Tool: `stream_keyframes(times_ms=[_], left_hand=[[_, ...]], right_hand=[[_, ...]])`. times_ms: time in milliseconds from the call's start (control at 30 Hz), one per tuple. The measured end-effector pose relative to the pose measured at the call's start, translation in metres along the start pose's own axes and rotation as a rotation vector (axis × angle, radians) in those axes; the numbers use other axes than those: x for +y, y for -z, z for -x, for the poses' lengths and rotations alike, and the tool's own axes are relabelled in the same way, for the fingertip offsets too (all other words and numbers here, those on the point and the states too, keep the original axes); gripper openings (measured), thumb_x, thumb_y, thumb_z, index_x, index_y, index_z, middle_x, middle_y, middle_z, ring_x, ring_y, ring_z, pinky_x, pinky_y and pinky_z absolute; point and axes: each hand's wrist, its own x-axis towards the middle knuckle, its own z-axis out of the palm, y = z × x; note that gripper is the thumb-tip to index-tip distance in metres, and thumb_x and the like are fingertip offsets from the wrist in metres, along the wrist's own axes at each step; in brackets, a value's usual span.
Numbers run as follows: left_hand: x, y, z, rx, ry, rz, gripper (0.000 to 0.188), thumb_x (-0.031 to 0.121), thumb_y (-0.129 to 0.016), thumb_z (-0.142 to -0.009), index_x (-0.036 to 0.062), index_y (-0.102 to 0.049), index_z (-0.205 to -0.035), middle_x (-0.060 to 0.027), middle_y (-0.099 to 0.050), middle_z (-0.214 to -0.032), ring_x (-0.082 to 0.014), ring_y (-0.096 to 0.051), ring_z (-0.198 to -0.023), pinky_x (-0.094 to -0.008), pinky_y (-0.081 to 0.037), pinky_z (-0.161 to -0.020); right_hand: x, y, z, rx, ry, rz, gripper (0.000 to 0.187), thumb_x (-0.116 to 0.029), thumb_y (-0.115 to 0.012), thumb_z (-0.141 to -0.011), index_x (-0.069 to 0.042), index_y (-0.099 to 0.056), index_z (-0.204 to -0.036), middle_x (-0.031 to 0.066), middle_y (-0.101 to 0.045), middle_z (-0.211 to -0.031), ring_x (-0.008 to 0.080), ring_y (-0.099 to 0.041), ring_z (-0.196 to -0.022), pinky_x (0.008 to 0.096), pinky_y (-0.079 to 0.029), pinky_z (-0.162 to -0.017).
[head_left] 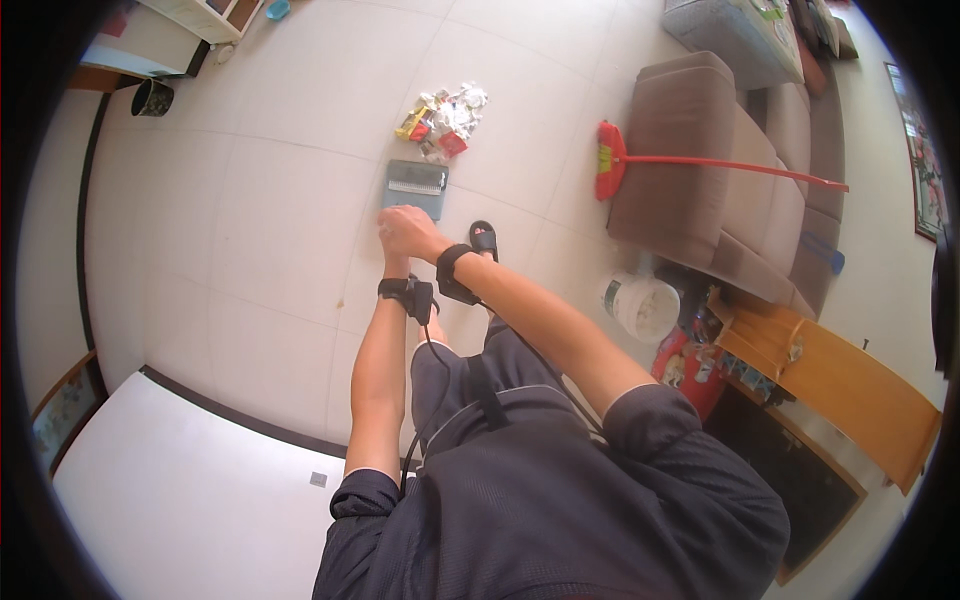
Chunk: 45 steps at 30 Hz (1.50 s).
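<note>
A grey dustpan with a pale row of comb teeth lies just beyond my hands, its handle hidden under them. My right hand is closed and crosses over my left hand, whose fingers are largely covered. Both are brought together at the dustpan's near edge, where they appear to grip its handle. Past the dustpan, a heap of crumpled wrappers and white paper lies on the tiled floor. Each of my wrists wears a black strap with a cable.
A red broom leans against the brown sofa at the right. Nearer stands a white bucket beside a wooden piece of furniture. A dark bin is at the far left. My foot in a black slipper is near the dustpan.
</note>
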Motion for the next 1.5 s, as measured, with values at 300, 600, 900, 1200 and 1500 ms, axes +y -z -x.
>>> stream_keyframes(times_ms=[300,600,900,1200,1500], left_hand=[[-0.002,-0.003,0.003,-0.014,0.046,0.030,0.030,0.028,-0.056,-0.090,0.0032,-0.059,-0.107,-0.0082,-0.063,-0.083,-0.0202,-0.061,-0.073,-0.0321,-0.048,-0.058],[0.001,-0.027,-0.003,-0.027,0.077,0.046,0.030,0.029,-0.055,-0.091,0.0033,-0.059,-0.107,-0.0069,-0.062,-0.082,-0.0177,-0.060,-0.071,-0.0310,-0.048,-0.056],[-0.007,0.009,-0.008,-0.373,0.296,-0.099,0.030,0.031,-0.053,-0.092,0.0035,-0.059,-0.101,-0.0041,-0.059,-0.075,-0.0132,-0.055,-0.062,-0.0296,-0.046,-0.051],[0.159,-0.184,0.010,-1.170,0.591,-0.848,0.034,0.035,-0.054,-0.090,0.0070,-0.065,-0.106,-0.0077,-0.068,-0.100,-0.0208,-0.065,-0.087,-0.0355,-0.051,-0.070],[0.294,-0.398,0.009,-1.560,0.384,-0.777,0.042,0.030,-0.050,-0.095,0.0050,-0.051,-0.128,-0.0096,-0.065,-0.113,-0.0214,-0.065,-0.094,-0.0323,-0.051,-0.077]], right_hand=[[0.009,0.006,0.017,0.053,0.051,-0.032,0.019,-0.010,-0.059,-0.073,-0.002,-0.067,-0.088,0.0194,-0.066,-0.087,0.0386,-0.063,-0.088,0.0444,-0.051,-0.077],[0.027,0.038,0.018,0.012,0.014,-0.084,0.021,-0.009,-0.060,-0.073,0.000,-0.065,-0.091,0.0194,-0.065,-0.090,0.0387,-0.062,-0.090,0.0441,-0.050,-0.079],[0.037,0.098,0.035,-0.050,0.075,-0.340,0.071,-0.008,-0.060,-0.074,0.001,-0.032,-0.138,0.0242,-0.044,-0.134,0.0402,-0.046,-0.122,0.0419,-0.039,-0.102],[0.279,0.263,0.159,0.185,-0.514,-0.207,0.042,0.001,-0.055,-0.069,-0.003,-0.062,-0.110,0.0188,-0.064,-0.110,0.0316,-0.060,-0.107,0.0383,-0.046,-0.095],[0.340,0.433,0.310,1.061,-0.728,-0.476,0.022,-0.006,-0.062,-0.072,-0.003,-0.069,-0.093,0.0112,-0.070,-0.088,0.0185,-0.066,-0.084,0.0324,-0.052,-0.078]])
